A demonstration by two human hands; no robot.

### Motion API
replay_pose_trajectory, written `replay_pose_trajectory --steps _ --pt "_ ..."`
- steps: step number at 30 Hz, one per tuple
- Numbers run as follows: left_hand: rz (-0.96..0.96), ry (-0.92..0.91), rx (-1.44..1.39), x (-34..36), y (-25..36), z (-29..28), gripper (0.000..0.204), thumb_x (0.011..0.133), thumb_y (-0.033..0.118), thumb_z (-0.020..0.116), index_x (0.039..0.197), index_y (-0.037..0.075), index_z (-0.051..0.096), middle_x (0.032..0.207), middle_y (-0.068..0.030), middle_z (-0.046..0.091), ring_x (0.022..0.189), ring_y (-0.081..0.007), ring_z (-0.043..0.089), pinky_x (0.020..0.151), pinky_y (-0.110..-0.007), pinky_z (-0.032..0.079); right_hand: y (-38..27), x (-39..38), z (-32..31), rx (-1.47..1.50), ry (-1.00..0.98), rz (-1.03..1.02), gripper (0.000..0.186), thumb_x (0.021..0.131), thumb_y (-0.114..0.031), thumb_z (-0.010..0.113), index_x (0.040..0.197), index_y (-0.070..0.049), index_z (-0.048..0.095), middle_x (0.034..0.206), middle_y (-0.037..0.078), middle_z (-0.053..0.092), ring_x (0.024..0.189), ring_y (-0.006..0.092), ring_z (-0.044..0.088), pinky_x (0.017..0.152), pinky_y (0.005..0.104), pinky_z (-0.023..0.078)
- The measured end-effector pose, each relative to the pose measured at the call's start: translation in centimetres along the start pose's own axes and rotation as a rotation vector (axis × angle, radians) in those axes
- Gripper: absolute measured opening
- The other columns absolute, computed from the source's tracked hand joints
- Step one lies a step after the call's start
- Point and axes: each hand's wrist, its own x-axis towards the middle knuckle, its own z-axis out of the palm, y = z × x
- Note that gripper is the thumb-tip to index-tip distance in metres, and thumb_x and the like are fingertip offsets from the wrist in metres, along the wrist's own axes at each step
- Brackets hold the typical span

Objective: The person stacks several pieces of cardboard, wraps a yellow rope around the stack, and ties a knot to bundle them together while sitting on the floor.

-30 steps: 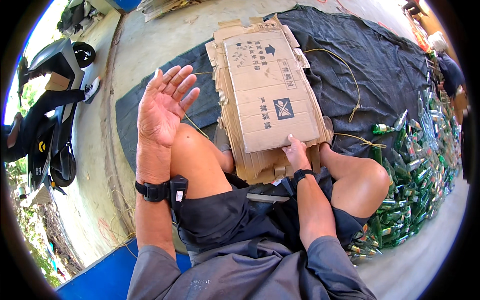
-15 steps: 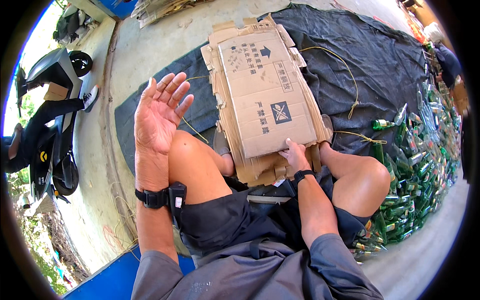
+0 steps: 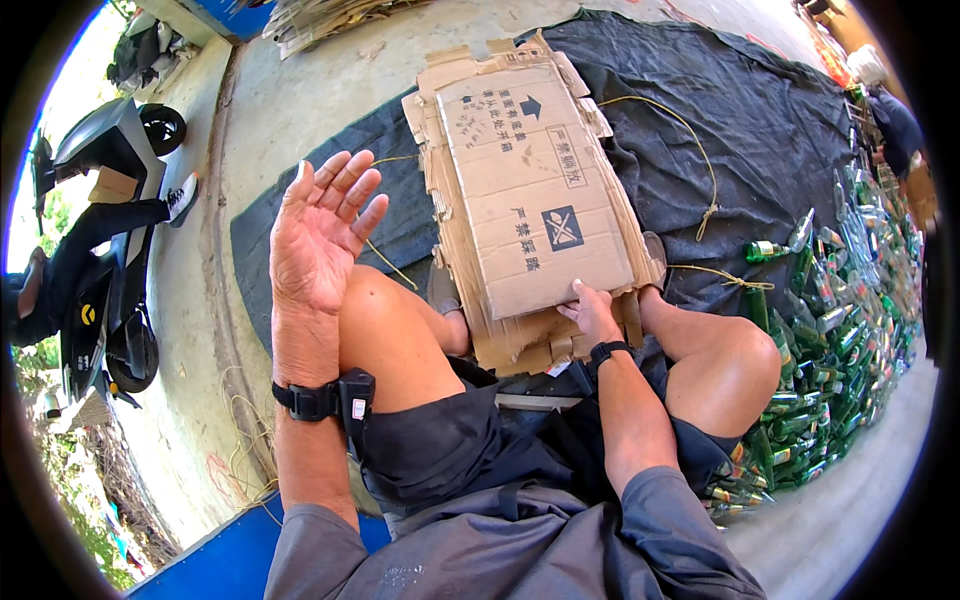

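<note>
A stack of flattened cardboard [image 3: 520, 345] is laid on a dark cloth [image 3: 740, 120], between the feet [image 3: 455, 328], and is topped by a large sheet [image 3: 535, 180]. Stacking is judged well advanced; the ropes [image 3: 648, 97] are seen loose at both sides, not tied across the top. The right hand [image 3: 594, 312] is set at the sheet's near edge; whether its fingers are clamped cannot be told. The left hand [image 3: 318, 245] is raised empty, fingers apart.

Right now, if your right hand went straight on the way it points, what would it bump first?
Probably the top cardboard sheet: the right hand touches its near edge, though depth there is unclear.
</note>
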Motion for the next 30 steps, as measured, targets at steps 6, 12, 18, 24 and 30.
replay_pose_trajectory --steps 6,12,18,24,30 --pt "0.001 -0.005 -0.005 -0.1 -0.1 -0.2 0.056 0.103 0.039 0.059 0.137 -0.005 0.052 0.138 -0.0196 0.061 0.120 -0.0251 0.065 0.100 -0.041 0.057 0.1 -0.1 0.0 -0.023 0.026 0.057 0.048 0.100 -0.023 0.064 0.135 0.004 0.046 0.129 0.024 0.058 0.114 0.0446 0.063 0.089 0.0529 0.058" --pt "-0.002 -0.008 -0.011 0.0 0.0 -0.2 0.056 0.104 0.039 0.059 0.138 -0.005 0.051 0.139 -0.0199 0.060 0.121 -0.0252 0.065 0.101 -0.041 0.057 0.4 0.2 0.1 -0.035 0.090 0.024 0.046 0.097 -0.024 0.067 0.127 0.006 0.052 0.116 0.024 0.064 0.093 0.0420 0.070 0.071 0.0497 0.062" --pt "-0.021 -0.046 -0.053 0.3 -0.3 -0.3 0.050 0.103 0.038 0.059 0.133 -0.002 0.057 0.135 -0.0176 0.064 0.119 -0.0247 0.066 0.099 -0.042 0.057 0.8 -0.2 0.6 -0.068 0.181 0.019 0.050 0.098 -0.029 0.066 0.128 0.007 0.050 0.117 0.026 0.062 0.091 0.0402 0.069 0.067 0.0463 0.063" --pt "-0.035 -0.084 -0.083 0.5 -0.4 -0.7 0.047 0.105 0.036 0.057 0.134 -0.002 0.057 0.135 -0.0167 0.065 0.117 -0.0238 0.068 0.098 -0.040 0.058 1.0 -0.7 0.9 -0.104 0.292 -0.063 0.038 0.097 -0.027 0.065 0.109 0.007 0.052 0.077 0.020 0.064 0.058 0.0301 0.065 0.053 0.0437 0.062" --pt "-0.032 -0.044 -0.061 0.2 -0.3 0.1 0.044 0.104 0.038 0.060 0.128 0.001 0.061 0.127 -0.0125 0.069 0.113 -0.0207 0.069 0.095 -0.038 0.060 1.2 -1.3 0.5 -0.310 0.365 -0.084 0.024 0.096 -0.015 0.063 0.088 0.007 0.058 0.070 0.018 0.067 0.055 0.0285 0.068 0.046 0.0408 0.059"
